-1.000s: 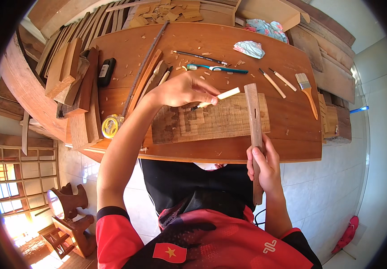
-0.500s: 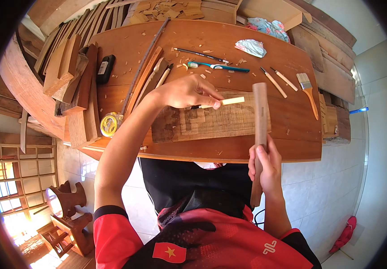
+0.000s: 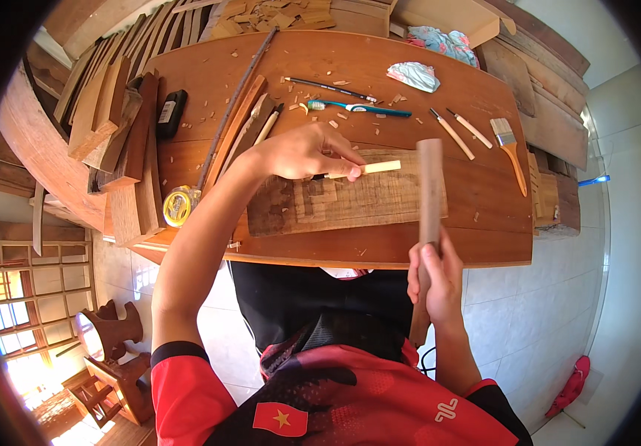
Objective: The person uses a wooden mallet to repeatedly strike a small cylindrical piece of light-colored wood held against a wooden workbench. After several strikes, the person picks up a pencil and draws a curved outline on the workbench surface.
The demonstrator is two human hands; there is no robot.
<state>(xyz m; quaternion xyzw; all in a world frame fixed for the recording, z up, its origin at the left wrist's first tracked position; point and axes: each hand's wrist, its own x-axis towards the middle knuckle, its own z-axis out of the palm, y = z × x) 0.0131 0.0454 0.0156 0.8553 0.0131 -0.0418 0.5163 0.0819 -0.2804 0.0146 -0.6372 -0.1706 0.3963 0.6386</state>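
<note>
My left hand (image 3: 311, 153) is closed round a small chisel (image 3: 384, 166) with a pale wooden handle. The chisel lies nearly level, its handle end pointing right and its dark blade end low at the left, partly hidden by my fingers. Beneath it is a flat brown board (image 3: 365, 207) with shallow cut patches, lying on the table. In my right hand (image 3: 441, 282) I grip a long wooden bar (image 3: 429, 189) near its lower part. The bar stands up past the chisel's handle end, apart from it, over the board's right side.
On the wooden table (image 3: 484, 238) lie a toothbrush (image 3: 365, 109), a pencil (image 3: 328, 88), two chisels (image 3: 454, 135), a flat brush (image 3: 510, 152), a crumpled cloth (image 3: 414, 76) and scattered chips. Wood strips (image 3: 238, 134), a tape measure (image 3: 180, 207) and stacked timber (image 3: 131, 141) stand left.
The wooden bar and both hands have shifted only slightly, along with a small shift of the whole view. Both grips stay the same.
</note>
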